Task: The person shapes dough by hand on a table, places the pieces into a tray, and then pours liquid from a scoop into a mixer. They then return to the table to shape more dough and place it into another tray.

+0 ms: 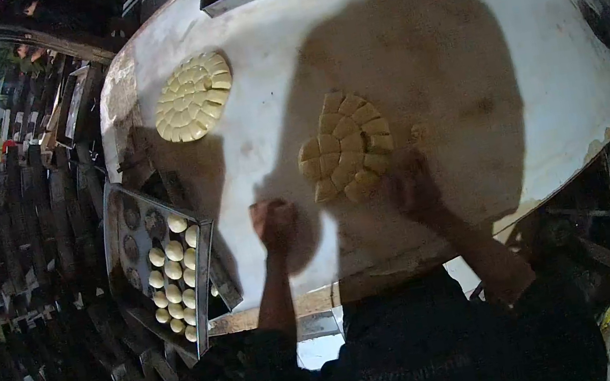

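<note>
And here's the left hand (275,223), fingers curled into a loose fist, the left arm (275,295) running almost straight forward beneath it! Over to the right hand (412,188), deep in shadow, its fingers too dark to read, the right arm (484,251) slanting forward and inward. Hands apart, both forearms bare below dark sleeves (552,315)!
</note>
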Demonstrator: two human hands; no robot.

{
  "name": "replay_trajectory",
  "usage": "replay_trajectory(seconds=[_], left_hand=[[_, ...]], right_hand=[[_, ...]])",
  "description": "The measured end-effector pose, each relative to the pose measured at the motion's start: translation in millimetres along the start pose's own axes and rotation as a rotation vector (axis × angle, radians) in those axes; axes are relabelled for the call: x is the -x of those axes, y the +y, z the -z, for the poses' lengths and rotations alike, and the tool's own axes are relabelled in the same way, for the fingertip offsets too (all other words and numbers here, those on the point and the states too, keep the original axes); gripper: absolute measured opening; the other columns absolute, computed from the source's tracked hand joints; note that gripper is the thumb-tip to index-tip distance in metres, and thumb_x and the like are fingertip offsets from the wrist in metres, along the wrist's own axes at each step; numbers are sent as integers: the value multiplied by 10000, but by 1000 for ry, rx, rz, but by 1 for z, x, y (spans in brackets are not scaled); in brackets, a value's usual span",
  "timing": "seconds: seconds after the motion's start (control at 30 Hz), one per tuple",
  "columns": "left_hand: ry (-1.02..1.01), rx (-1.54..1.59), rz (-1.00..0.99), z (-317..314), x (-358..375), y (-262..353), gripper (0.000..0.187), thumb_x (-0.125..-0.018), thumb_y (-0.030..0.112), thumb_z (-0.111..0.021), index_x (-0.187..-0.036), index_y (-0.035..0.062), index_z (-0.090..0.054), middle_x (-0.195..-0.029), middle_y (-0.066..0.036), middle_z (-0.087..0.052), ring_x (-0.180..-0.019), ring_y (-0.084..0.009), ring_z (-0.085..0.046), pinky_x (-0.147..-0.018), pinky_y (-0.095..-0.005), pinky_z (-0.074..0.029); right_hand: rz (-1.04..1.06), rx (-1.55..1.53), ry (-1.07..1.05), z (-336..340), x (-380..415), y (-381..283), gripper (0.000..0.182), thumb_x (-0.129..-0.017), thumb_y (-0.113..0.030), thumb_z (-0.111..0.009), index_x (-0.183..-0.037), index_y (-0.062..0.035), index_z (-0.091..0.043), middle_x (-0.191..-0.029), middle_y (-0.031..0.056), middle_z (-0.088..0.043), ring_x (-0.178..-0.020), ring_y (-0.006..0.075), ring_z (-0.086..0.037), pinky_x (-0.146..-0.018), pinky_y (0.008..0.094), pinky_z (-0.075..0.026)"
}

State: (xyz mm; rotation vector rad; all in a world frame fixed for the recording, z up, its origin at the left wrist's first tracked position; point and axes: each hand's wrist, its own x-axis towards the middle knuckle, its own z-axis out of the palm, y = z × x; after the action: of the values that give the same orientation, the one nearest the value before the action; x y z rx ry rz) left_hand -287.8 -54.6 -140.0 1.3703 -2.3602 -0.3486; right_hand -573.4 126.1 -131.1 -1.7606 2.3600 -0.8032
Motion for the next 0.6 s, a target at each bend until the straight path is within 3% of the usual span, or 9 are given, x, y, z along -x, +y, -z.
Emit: replay_trajectory(seconds=[0.07, 0.13, 0.2, 0.27, 0.37, 0.43, 0.47, 0.53, 0.6], left_hand=[[-18, 281, 78, -12, 17, 34, 195, -810, 287, -649, -898, 117, -614, -935, -96, -611, -913, -306, -563, -819, -491, -427], [-137, -63, -317, 1, 47, 46, 132, -807, 228, -638, -866, 115, -601, -944, -87, -606, -927, -314, -562, -825, -503, -417], [-107, 34, -464, 14, 81, 10, 103, -799, 177, -624, -871, 109, -593, -929, -106, -599, -938, -317, -560, -846, -486, -418], [-443, -173, -129, 32, 83, -36, 159, -797, 158, -617, -940, 101, -581, -937, -118, -595, -978, -325, -557, -937, -465, -395], [-171, 609, 156, -40, 54, -87, 235, -784, 198, -649, -984, 96, -578, -947, -124, -594, -953, -317, -558, -905, -464, -413], [-16, 448, -96, -32, 11, -68, 289, -787, 206, -650, -1037, 91, -562, -974, -130, -588, -944, -316, -558, -888, -454, -431], [15, 15, -429, 1, -12, -19, 317, -795, 201, -640, -1076, 88, -548, -997, -134, -583, -944, -317, -558, -882, -445, -444], [-30, 351, -92, 19, 3, 22, 331, -801, 208, -638, -1095, 88, -545, -1060, -134, -571, -966, -331, -558, -894, -450, -446], [-202, 211, -223, 11, 48, 18, 383, -807, 204, -645, -1151, 74, -540, -1134, -148, -557, -1019, -335, -555, -901, -446, -456]], right_hand=[[26, -74, -105, -21, 35, -15, 348, -843, -160, -572, -1110, 58, -525, -1163, 301, -503, -1152, 472, -463, -1055, 548, -307], [148, -135, -187, 2, 53, -25, 327, -823, -128, -587, -1088, 49, -513, -1137, 294, -491, -1141, 467, -450, -1035, 559, -312], [188, -126, -205, 26, 61, 12, 338, -836, -144, -584, -1102, 44, -495, -1139, 288, -483, -1143, 465, -441, -1031, 560, -308], [73, -46, -145, 4, 66, 64, 365, -882, -205, -559, -1134, 49, -483, -1187, 294, -482, -1166, 482, -440, -1056, 551, -291], [-19, 107, 21, -1, 10, 60, 369, -911, -239, -543, -1144, 41, -483, -1207, 287, -484, -1169, 485, -444, -1060, 552, -281], [-115, 62, 224, -27, -4, 41, 251, -877, -149, -580, -1057, 7, -502, -1032, 228, -498, -998, 405, -462, -912, 495, -361], [-153, 31, 324, -41, -11, 28, 200, -860, -104, -599, -1013, -9, -512, -944, 199, -505, -913, 365, -471, -838, 467, -401], [-78, 10, 310, -39, 2, -10, 185, -879, -89, -580, -1040, -10, -534, -956, 175, -537, -955, 355, -492, -862, 469, -413], [49, -18, 190, -18, 30, -34, 212, -915, -149, -542, -1078, -13, -538, -1022, 186, -542, -987, 368, -510, -925, 461, -392]])
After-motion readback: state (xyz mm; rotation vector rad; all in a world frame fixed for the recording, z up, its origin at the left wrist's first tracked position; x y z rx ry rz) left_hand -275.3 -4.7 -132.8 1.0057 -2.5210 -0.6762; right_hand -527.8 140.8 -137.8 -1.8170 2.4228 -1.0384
